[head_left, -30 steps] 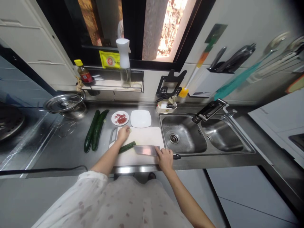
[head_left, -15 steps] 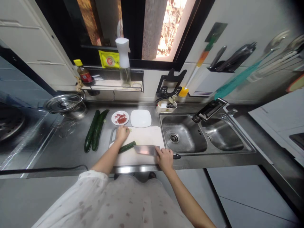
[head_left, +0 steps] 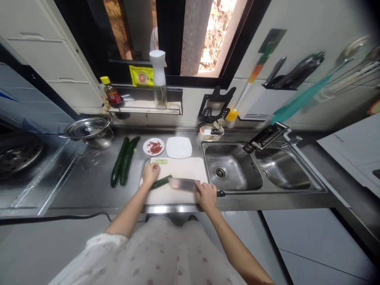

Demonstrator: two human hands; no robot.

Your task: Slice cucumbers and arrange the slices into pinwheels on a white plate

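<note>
My right hand (head_left: 207,194) is wrapped around the kitchen knife (head_left: 183,184), its broad blade lying over the white cutting board (head_left: 178,197) and pointing left. Beside the blade tip is a cut length of cucumber (head_left: 162,181), its left end partly behind my left forearm. Above the board's left side, my left hand (head_left: 151,174) has its fingers curled in, and nothing shows between them. A row of thin cucumber slices (head_left: 161,161) lies along the board's upper left edge, just beyond that hand's fingertips.
Two whole cucumbers (head_left: 127,162) lie left of the board. Behind it are a plate of chopped red pieces (head_left: 153,147) and a white square plate (head_left: 179,147). The double sink (head_left: 234,168) adjoins on the right. A lidded steel pot (head_left: 90,130) stands back left.
My left hand has drawn back toward me from the cucumber slices, uncovering their row. The knife stays in my right hand with little movement. The view has shifted slightly.
</note>
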